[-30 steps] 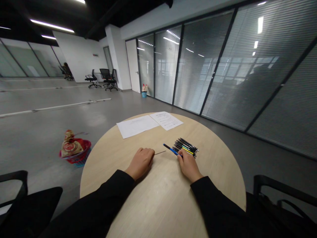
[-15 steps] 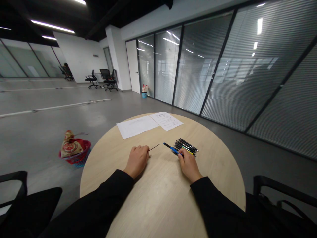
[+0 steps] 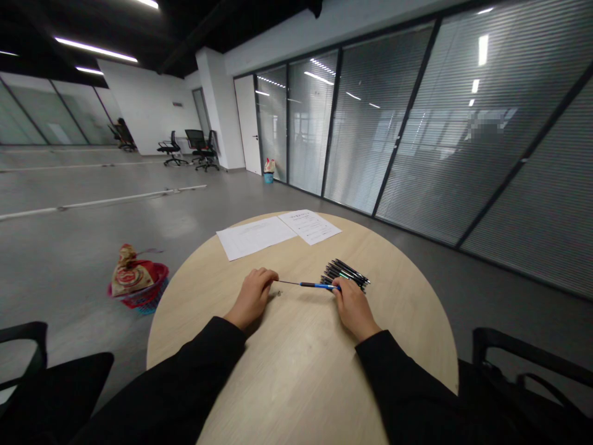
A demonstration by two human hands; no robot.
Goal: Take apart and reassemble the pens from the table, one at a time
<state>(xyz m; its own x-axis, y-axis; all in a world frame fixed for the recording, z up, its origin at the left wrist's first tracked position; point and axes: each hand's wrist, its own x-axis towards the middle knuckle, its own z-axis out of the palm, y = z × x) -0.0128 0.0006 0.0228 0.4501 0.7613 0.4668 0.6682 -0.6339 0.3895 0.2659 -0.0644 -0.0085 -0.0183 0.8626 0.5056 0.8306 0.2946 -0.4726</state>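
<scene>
My left hand (image 3: 254, 294) is closed on one end of a thin dark pen refill (image 3: 288, 282), pinched at the fingertips. My right hand (image 3: 352, 306) grips a blue pen barrel (image 3: 319, 285) with a dark front section. The refill's free end meets the front of the barrel, roughly in line with it; whether it is inside I cannot tell. Just beyond my right hand lies a bunch of black pens (image 3: 345, 271), side by side and partly covered by the fingers. A tiny object (image 3: 279, 293), too small to name, rests on the table near my left hand.
Two printed sheets of paper (image 3: 257, 236) lie at the far side of the round wooden table (image 3: 296, 383). On the floor to the left stands a basket (image 3: 162, 278) with a paper bag in it. Black chairs flank the table, one armchair (image 3: 532, 358) at right.
The refill and the blue barrel have come together end to end. My left hand has shifted slightly left and the barrel has turned from slanted to nearly level.
</scene>
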